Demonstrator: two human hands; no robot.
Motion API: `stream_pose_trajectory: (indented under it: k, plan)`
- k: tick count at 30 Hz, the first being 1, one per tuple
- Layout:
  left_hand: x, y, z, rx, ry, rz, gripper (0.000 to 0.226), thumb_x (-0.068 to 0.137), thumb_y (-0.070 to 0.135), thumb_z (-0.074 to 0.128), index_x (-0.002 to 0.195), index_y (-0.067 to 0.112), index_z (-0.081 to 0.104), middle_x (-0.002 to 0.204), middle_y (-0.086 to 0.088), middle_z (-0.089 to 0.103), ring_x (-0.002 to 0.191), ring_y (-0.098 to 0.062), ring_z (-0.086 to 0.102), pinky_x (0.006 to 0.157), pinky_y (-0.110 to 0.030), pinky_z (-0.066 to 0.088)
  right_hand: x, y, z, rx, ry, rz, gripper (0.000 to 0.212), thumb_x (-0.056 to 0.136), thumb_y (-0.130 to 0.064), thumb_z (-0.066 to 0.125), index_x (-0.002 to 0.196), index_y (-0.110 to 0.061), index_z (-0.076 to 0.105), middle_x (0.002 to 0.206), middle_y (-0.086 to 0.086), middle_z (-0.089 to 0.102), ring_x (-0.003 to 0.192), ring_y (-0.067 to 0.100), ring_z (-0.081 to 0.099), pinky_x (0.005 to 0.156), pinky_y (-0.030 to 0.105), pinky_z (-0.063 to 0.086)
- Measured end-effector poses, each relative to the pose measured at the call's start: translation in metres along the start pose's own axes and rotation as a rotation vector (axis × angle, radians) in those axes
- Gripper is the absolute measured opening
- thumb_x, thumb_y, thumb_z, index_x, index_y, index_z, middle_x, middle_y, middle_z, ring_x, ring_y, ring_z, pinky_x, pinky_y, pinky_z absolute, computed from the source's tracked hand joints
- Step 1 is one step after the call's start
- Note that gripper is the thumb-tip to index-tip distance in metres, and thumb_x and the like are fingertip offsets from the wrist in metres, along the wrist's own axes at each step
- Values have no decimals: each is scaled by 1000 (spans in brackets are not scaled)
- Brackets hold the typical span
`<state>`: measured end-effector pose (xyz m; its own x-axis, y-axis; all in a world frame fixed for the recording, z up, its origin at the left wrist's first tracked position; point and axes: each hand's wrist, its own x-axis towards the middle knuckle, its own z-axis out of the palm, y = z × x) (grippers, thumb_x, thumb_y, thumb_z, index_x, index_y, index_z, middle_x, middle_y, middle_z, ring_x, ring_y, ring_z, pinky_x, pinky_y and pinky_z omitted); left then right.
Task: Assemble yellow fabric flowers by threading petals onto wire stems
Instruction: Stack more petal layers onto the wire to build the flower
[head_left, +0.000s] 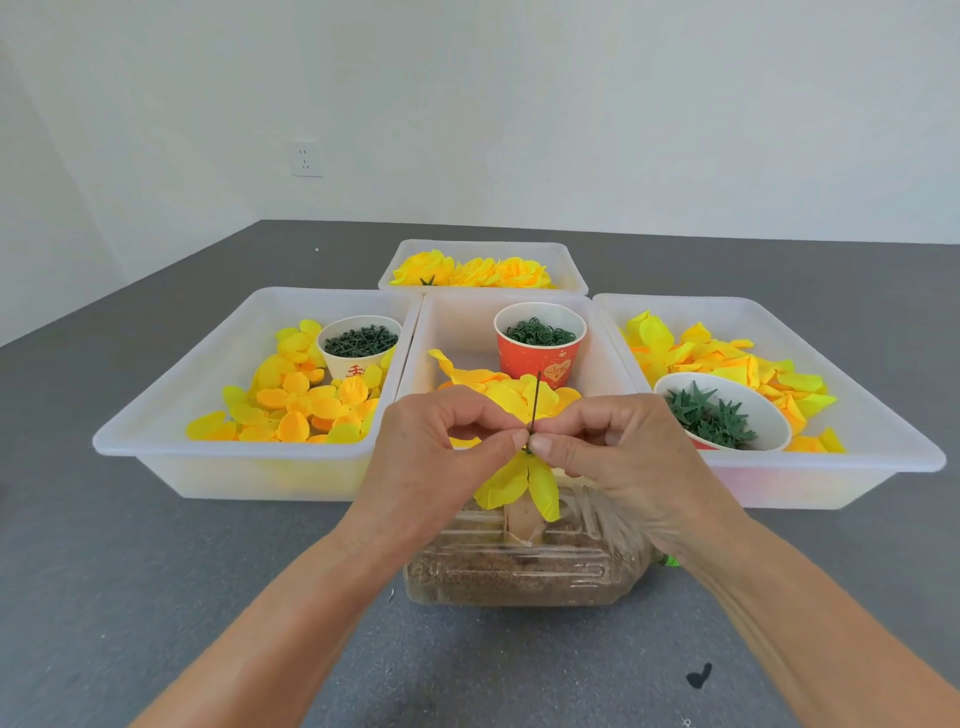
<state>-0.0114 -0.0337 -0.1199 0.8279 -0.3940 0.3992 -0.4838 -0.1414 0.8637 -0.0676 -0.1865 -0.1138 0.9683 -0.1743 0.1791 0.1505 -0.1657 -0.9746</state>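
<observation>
A thin dark wire stem (535, 402) stands upright between my two hands, over a clear plastic bottle (519, 566) filled with sand. My left hand (436, 457) and my right hand (608, 447) meet at the stem, each pinching it with thumb and forefinger just above a yellow fabric petal piece (519, 486) that hangs on the wire below my fingers. Loose yellow petals (301, 405) fill the left tray. More yellow petals (498, 389) lie in the middle tray behind the stem.
Several white trays: left (171, 415) with a white cup of dark pins (361, 343), middle (457, 322) with a red cup of green rings (540, 338), right (883, 441) with petals and a cup of green calyxes (717, 415), far (483, 249) with finished flowers (472, 273). Dark grey table (104, 571).
</observation>
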Motion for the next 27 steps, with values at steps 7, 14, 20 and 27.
stream_pose_trajectory:
  k: [7,14,20,27]
  plan:
    - [1,3,4,89,52,-121,6,75,24,75,69,23,73,76,5,70,78,-10,62,76,-24,47,3,-7,-6,104,-28,236,5,77,-5,69,77,-9,72,61,0,68,54,5,59,52,15,47]
    - [3,5,5,-44,23,-355,17,80,18,71,64,12,72,80,-3,68,81,-15,60,73,-24,45,4,-9,-3,190,5,366,7,78,-4,68,76,-9,71,62,0,69,50,4,57,48,16,46]
    - [7,11,8,-274,22,-560,7,77,10,73,73,6,69,70,8,65,54,10,56,50,-5,41,4,-9,-2,141,24,359,9,78,-4,70,74,-12,71,59,-2,66,51,5,56,48,17,44]
    - [10,18,8,-308,19,-657,12,76,8,72,70,10,63,75,4,63,75,-6,54,64,-26,36,1,-8,-3,32,-10,173,6,75,-9,73,77,-15,75,67,-3,70,62,3,61,54,15,45]
